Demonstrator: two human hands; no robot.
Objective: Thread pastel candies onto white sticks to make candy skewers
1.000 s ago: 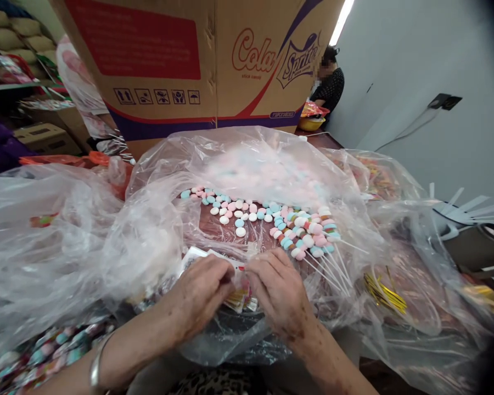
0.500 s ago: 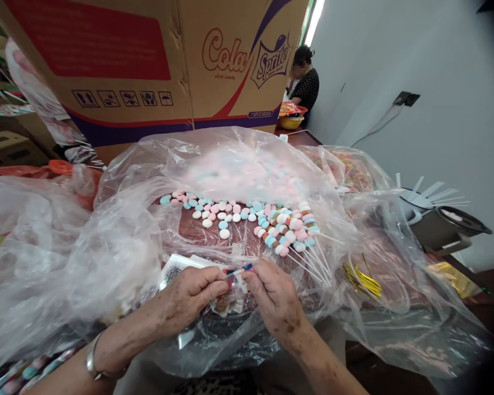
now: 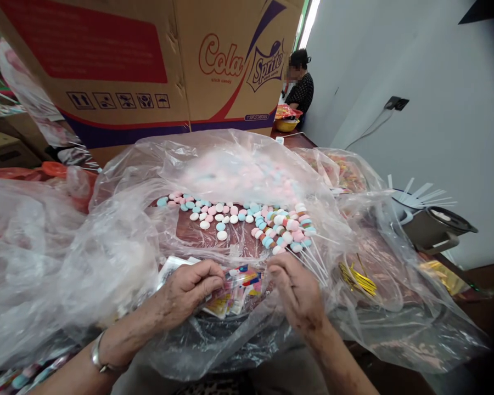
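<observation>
My left hand is closed in a pinch on the edge of a small clear packet with coloured print. Beneath it lie more yellow and white printed packets. To the right, my right hand has its fingers curled together; anything between them is hidden. Just beyond that hand lies a pile of candy skewers, pink, white and blue pieces on white sticks. Loose pastel candies spread from the mouth of a large clear plastic bag.
A tall cardboard box stands behind the bag. Gold twist ties lie at right, near a grey jug and white strips. Crumpled clear plastic covers the left side. A person works farther back.
My hands have moved apart, the right one shifting rightward and away from the printed packet. More of the printed packets now show between them. The view has shifted slightly.
</observation>
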